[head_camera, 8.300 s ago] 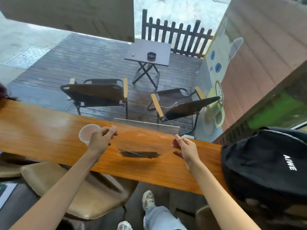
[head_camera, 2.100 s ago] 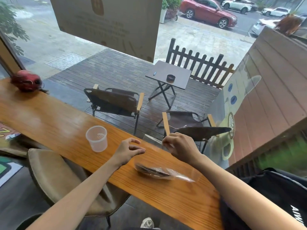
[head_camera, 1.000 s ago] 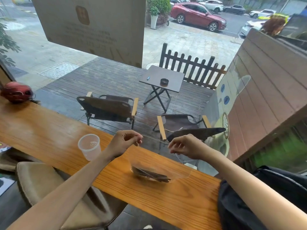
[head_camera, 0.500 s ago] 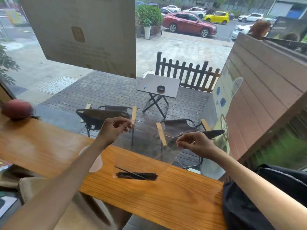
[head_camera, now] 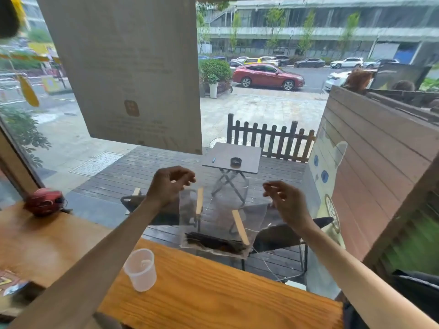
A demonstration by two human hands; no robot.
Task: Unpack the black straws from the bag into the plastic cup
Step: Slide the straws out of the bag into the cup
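I hold a clear plastic bag (head_camera: 222, 211) up in the air in front of the window, above the far edge of the wooden counter (head_camera: 213, 295). My left hand (head_camera: 169, 184) pinches its upper left corner and my right hand (head_camera: 285, 203) pinches its upper right corner. A bundle of black straws (head_camera: 213, 242) lies across the bottom of the bag. The translucent plastic cup (head_camera: 140, 269) stands upright on the counter, below and left of the bag, partly behind my left forearm, with nothing visible in it.
A window pane runs right behind the counter's far edge. A red and black rounded object (head_camera: 44, 200) sits at the counter's far left. A black bag (head_camera: 418, 295) lies at the right end. Printed paper (head_camera: 9, 282) lies at the lower left.
Both hands have lifted the bag higher off the counter and my view has tilted up. The straws now hang in the bag's bottom clear of the wood, and the cup is uncovered.
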